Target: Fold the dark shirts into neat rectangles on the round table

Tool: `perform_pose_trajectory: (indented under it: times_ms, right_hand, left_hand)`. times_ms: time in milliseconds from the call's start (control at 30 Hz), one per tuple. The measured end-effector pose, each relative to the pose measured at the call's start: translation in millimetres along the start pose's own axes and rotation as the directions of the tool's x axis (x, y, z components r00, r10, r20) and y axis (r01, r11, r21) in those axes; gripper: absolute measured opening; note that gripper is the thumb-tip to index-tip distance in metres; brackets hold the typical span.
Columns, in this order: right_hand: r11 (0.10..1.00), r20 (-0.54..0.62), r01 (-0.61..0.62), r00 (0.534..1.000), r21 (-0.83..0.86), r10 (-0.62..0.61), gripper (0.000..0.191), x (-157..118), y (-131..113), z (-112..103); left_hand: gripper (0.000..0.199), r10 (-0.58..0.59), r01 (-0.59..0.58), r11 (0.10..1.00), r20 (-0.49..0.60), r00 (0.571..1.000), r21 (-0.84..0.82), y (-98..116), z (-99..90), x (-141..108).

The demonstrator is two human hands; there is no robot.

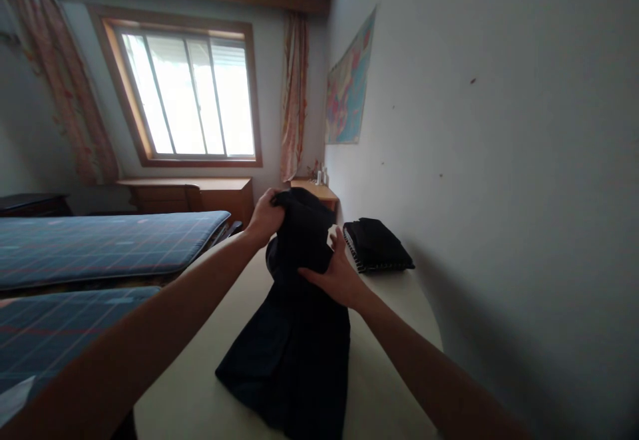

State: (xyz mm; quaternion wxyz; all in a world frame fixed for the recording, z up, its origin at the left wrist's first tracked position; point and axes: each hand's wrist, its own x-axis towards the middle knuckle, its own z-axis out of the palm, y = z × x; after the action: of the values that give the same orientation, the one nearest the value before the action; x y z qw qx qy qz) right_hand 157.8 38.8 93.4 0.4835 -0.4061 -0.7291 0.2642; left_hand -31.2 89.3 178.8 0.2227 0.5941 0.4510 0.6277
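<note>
A dark garment lies on a pale table, its lower part spread toward me and its far part lifted and bunched. My left hand grips the raised upper left edge of the cloth, fingers wrapped round it. On the right side, my right hand holds the cloth lower down, thumb across its front and the other fingers partly behind it. The details of the dark fabric are hard to make out.
A folded black pile with a striped edge sits on the table at the right, near the wall. Plaid cushioned surfaces are on the left. Farther back stand a wooden desk and a small wooden table with little items.
</note>
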Motion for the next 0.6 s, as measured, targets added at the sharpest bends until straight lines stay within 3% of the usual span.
perform_pose_trajectory:
  times_ms: [100, 200, 300, 367, 433, 500, 533, 600]
  right_hand:
    - [0.99, 0.086, -0.14, 0.986, -0.012, 0.141, 0.12, -21, 4, 16]
    - [0.984, 0.028, -0.156, 0.987, -0.083, 0.159, 0.121, -35, -1, 28]
    - [0.986, 0.005, -0.167, 0.986, 0.012, 0.167, 0.114, -42, -8, 39]
    - [0.964, 0.071, -0.192, 0.981, 0.185, 0.182, 0.104, -40, -14, 46]
    - [0.88, 0.156, -0.281, 0.959, 0.382, 0.239, 0.084, -30, -21, 47]
    - [0.759, 0.183, -0.373, 0.927, 0.534, 0.327, 0.06, -12, -28, 36]
    - [0.717, 0.155, -0.38, 0.92, 0.585, 0.361, 0.053, 0, -31, 26]
    - [0.703, 0.019, -0.261, 0.943, 0.662, 0.332, 0.043, 29, -38, -5]
  left_hand:
    - [0.024, 0.18, -0.18, 0.944, 0.023, 0.983, 0.278, 40, -11.1, 19]
    - [0.024, 0.328, -0.276, 0.709, 0.043, 0.944, 0.649, 87, -18.2, 25]
    - [0.027, 0.316, -0.337, 0.475, 0.199, 0.928, 0.813, 123, -16.4, 26]
    - [0.03, 0.272, -0.349, 0.391, 0.255, 0.928, 0.852, 135, -10.5, 26]
    - [0.032, 0.227, -0.347, 0.375, 0.278, 0.934, 0.86, 139, -4.1, 28]
    - [0.036, 0.206, -0.337, 0.423, 0.273, 0.94, 0.841, 138, -1.5, 33]
    - [0.036, 0.214, -0.328, 0.464, 0.255, 0.943, 0.823, 136, -2.6, 37]
    - [0.036, 0.277, -0.333, 0.549, 0.209, 0.938, 0.767, 133, -10.1, 46]
